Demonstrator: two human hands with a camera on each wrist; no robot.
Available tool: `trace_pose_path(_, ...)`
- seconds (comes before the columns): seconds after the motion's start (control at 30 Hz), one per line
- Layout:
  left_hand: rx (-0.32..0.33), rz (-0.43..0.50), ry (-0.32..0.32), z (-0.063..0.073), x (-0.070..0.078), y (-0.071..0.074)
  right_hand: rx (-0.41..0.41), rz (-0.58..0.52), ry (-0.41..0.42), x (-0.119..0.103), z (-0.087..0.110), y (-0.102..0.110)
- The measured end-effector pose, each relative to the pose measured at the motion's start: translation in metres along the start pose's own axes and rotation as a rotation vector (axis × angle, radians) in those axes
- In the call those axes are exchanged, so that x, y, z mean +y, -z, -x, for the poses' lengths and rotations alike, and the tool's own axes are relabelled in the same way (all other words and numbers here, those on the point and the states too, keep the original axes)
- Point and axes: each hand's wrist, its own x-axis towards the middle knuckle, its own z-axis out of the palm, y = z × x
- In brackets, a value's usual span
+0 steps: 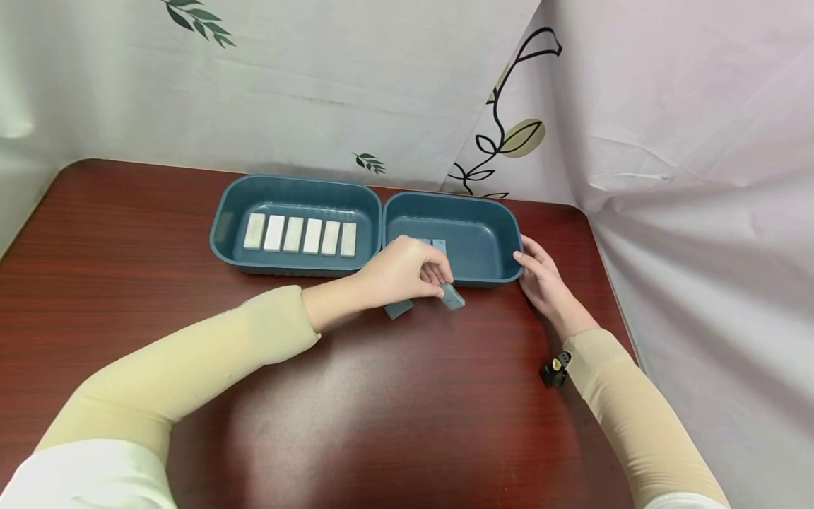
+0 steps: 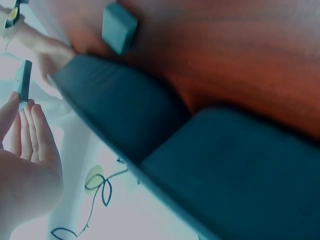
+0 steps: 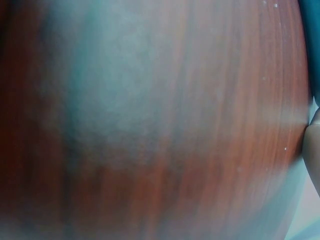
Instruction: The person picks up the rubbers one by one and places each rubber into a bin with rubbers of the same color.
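Note:
My left hand [image 1: 407, 272] pinches a small blue-grey block [image 1: 453, 297] between thumb and fingertips, in front of the right blue bin [image 1: 490, 281]. In the left wrist view the block [image 2: 22, 82] stands out tilted from the fingertips. Another blue-grey block [image 1: 398, 309] lies on the table below the hand, partly covered by it. Inside the right bin, blue-grey blocks [image 1: 439, 246] show past the knuckles; the hand hides part of that area. My right hand [image 1: 543, 279] holds the bin's right end, thumb at the rim and fingers along the outside.
A second blue bin [image 1: 295, 185] stands against the right bin's left side, with several white blocks [image 1: 311, 236] in a row inside. Both are on a reddish-brown wooden table [image 1: 381, 410]. White cloth [image 1: 286, 92] hangs behind and to the right.

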Motion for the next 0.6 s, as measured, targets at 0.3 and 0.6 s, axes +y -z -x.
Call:
trace_pose_path(0.3, 0.037, -0.016, -0.031, -0.024, 0.004, 0.012, -0.006, -0.012, 0.008, 0.0, 0.0, 0.001)
trace_pose_path(0.6, 0.069, -0.055, -0.013, -0.044, 0.006, 0.017, -0.009, -0.012, 0.017, 0.001, -0.001, 0.002)
